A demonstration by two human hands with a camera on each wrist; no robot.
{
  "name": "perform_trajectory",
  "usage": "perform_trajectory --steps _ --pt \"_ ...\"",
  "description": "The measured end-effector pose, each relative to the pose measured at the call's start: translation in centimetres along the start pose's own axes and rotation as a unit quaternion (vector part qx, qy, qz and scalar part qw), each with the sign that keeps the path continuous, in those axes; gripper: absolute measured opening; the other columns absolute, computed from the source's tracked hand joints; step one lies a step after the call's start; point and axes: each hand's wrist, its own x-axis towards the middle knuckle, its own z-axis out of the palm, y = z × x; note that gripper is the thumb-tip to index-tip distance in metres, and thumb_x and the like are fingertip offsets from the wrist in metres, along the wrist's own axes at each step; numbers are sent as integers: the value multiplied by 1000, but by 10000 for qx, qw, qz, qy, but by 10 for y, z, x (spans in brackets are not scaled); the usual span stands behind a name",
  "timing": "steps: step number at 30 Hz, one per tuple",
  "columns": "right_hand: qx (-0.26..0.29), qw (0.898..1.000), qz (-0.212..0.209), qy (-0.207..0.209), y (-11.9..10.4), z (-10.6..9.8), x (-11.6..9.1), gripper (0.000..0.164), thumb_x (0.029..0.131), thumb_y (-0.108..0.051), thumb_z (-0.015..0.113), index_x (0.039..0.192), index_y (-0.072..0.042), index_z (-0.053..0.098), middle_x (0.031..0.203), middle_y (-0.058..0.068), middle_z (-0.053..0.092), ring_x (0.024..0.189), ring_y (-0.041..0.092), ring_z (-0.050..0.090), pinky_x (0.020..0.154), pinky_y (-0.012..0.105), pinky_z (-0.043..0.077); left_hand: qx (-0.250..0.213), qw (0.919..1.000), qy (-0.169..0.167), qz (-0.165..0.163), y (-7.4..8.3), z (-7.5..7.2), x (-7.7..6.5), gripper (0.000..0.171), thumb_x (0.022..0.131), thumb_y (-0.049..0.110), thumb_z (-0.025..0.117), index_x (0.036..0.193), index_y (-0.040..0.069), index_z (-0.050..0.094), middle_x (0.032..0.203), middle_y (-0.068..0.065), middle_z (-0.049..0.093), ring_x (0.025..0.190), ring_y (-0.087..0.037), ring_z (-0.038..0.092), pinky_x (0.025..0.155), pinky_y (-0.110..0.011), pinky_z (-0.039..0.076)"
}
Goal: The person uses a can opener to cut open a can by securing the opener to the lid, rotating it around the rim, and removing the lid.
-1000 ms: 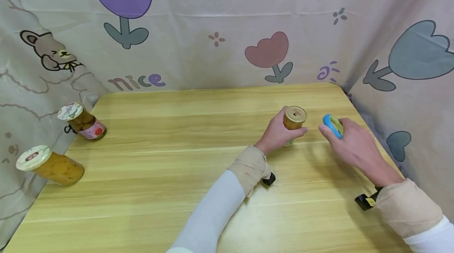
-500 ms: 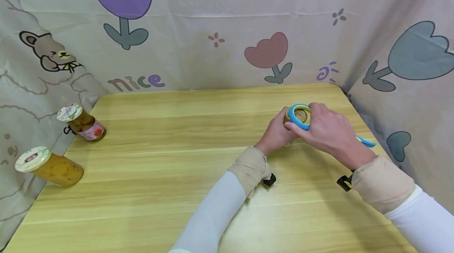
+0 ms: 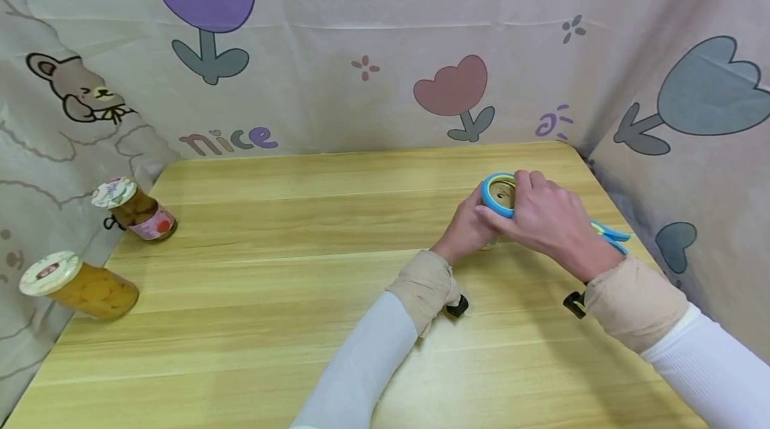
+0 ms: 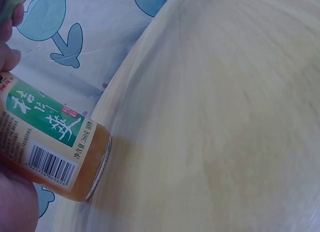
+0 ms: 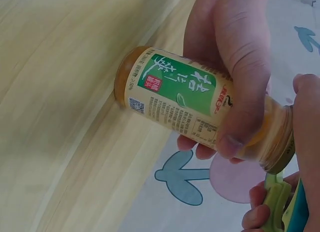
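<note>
In the head view my left hand (image 3: 468, 228) grips an orange-filled glass jar that stands on the table at right. The right wrist view shows this jar (image 5: 175, 95) with its green and cream label, the left thumb lying across its upper part. My right hand (image 3: 550, 218) holds a blue and green jar opener (image 3: 486, 198), whose ring encircles the gold lid (image 3: 502, 194) as seen from above. Its handle ends (image 3: 613, 236) stick out behind the right hand. Close by the lid, the opener's green inner part (image 5: 275, 204) shows under the right fingers.
Two other jars stand at the table's left edge: one with dark contents and a pink label (image 3: 144, 215), one with yellow-orange contents (image 3: 99, 292). A printed cloth (image 3: 331, 108) hangs behind and beside the wooden table (image 3: 271, 268).
My right hand has moved left with the jar opener, from beside the jar to over its lid, and the ring has settled around the lid. The left hand has stayed on the jar.
</note>
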Motion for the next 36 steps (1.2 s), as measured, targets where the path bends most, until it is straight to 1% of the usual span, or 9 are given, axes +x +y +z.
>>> perform_trajectory --steps 3,7,10,14,17,21,29,32,36 --pt "-49 10000 -17 -53 -1 1 1 86 77 -84 39 94 -1 47 80 14 52 60 31 53 44 46 43 -64 10000 -5 -44 -1 0 0 73 80 1 74 143 12 37 133 -7 52 118 -9 49 100 -19 40" --pt "-75 9998 -43 -166 -1 3 1 85 77 -85 38 92 -1 47 78 13 51 55 29 50 41 43 42 -148 9997 -34 -170 -1 0 -1 71 81 0 73 142 10 38 134 -9 52 119 -12 50 100 -20 40" --pt "-88 9997 -27 -227 -1 3 2 85 78 -85 37 92 -1 46 77 14 50 52 28 48 39 40 40 -135 9997 -43 -183 -1 0 -1 70 81 2 73 142 11 39 133 -8 52 118 -11 50 99 -20 41" --pt "-159 9996 -64 -223 -1 3 4 82 79 -84 36 88 -3 45 73 12 49 48 27 45 37 38 37 -70 9996 -45 -265 18 -5 -5 67 81 1 73 139 6 40 132 -10 53 116 -11 51 97 -19 42" --pt "-184 9995 -119 -225 0 3 6 79 79 -83 36 83 -5 44 70 11 47 46 26 43 36 37 36 8 9994 -64 -342 34 -9 -8 64 82 0 72 138 3 41 132 -13 53 116 -13 51 97 -19 42" --pt "-210 9990 -245 -300 4 3 8 76 81 -82 37 81 -6 45 69 9 47 46 26 42 37 36 36 84 9993 -101 -360 36 -9 -7 64 82 1 72 138 2 41 131 -14 53 116 -13 52 97 -18 41" --pt "-352 9968 -667 -263 11 1 11 70 81 -77 43 81 -7 47 67 6 46 46 25 42 40 38 39 -12 9989 -192 -432 35 -10 -5 62 83 3 71 137 2 41 130 -13 54 115 -12 53 97 -19 42" --pt "-336 9970 -657 -239 11 1 10 71 81 -78 44 82 -7 47 67 7 46 46 24 42 39 38 38 7 9987 -203 -470 36 -10 -6 62 84 4 71 138 2 41 131 -13 54 115 -13 52 97 -19 42" --pt "-269 9982 -476 -233 8 4 9 73 80 -80 41 82 -7 46 69 8 46 47 25 42 38 37 37 -31 9987 -192 -464 36 -10 -6 62 84 3 70 139 1 40 132 -15 53 116 -15 52 98 -19 41"
